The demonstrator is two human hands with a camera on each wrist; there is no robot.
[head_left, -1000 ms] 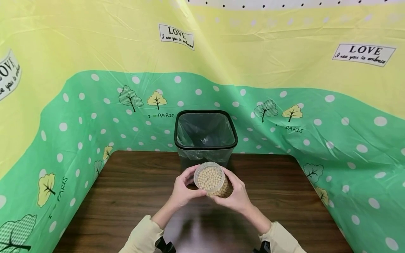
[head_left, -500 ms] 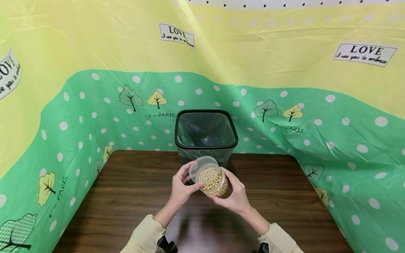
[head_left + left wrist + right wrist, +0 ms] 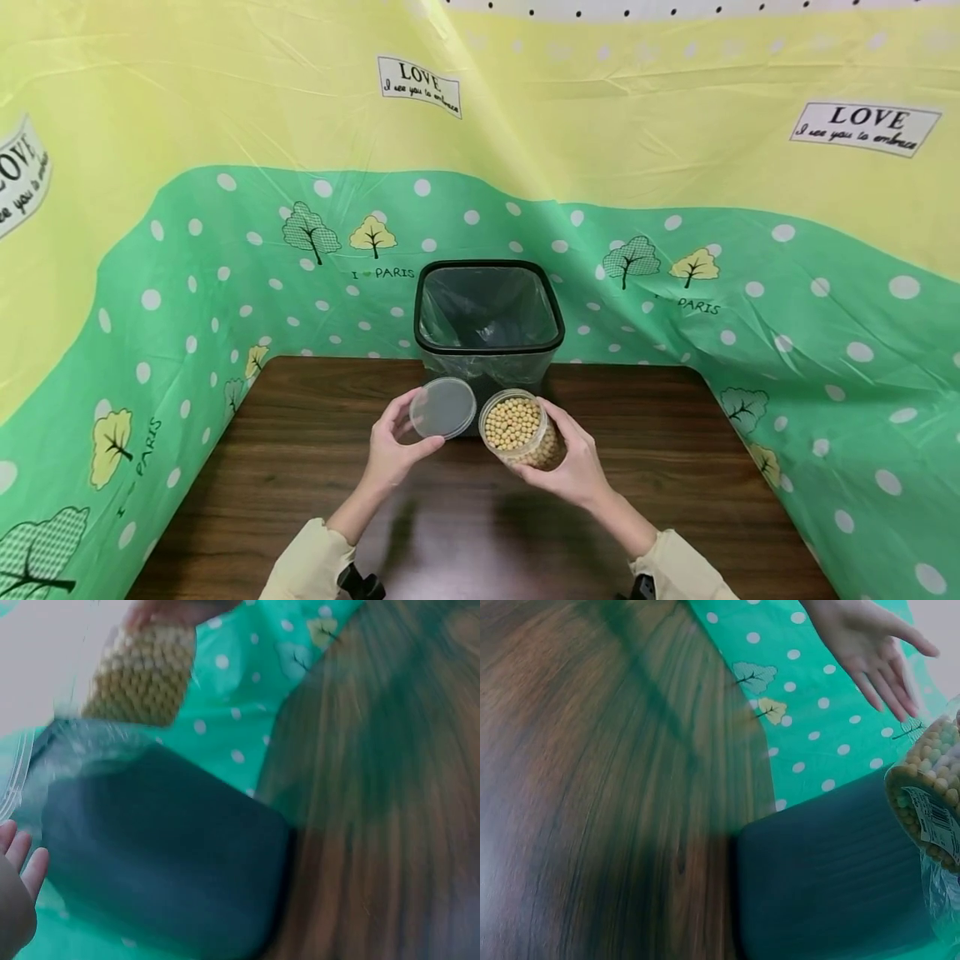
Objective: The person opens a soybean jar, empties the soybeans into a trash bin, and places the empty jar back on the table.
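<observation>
A round translucent lid [image 3: 443,407] is pinched between the thumb and fingers of my left hand [image 3: 393,443], tilted toward the head camera. To its right, my right hand [image 3: 573,462] grips a clear plastic jar [image 3: 534,442] by its side. The jar is uncapped, leans to the left and is filled with round yellowish beans [image 3: 512,422]. A small gap separates lid and jar. From below, the right wrist view shows a white barcode label [image 3: 935,820] on the jar's base; the gripping right hand is out of that view.
Behind both hands stands a dark waste bin [image 3: 487,367] with a black rim and a clear liner bag. It rests at the back of a dark wooden table [image 3: 322,467]. A green and yellow printed cloth [image 3: 300,150] surrounds the table's back and sides.
My left hand has lifted the lid off the jar and carried it to the left. The jar, in my right hand, has shifted slightly right, and its beans are now uncovered.
</observation>
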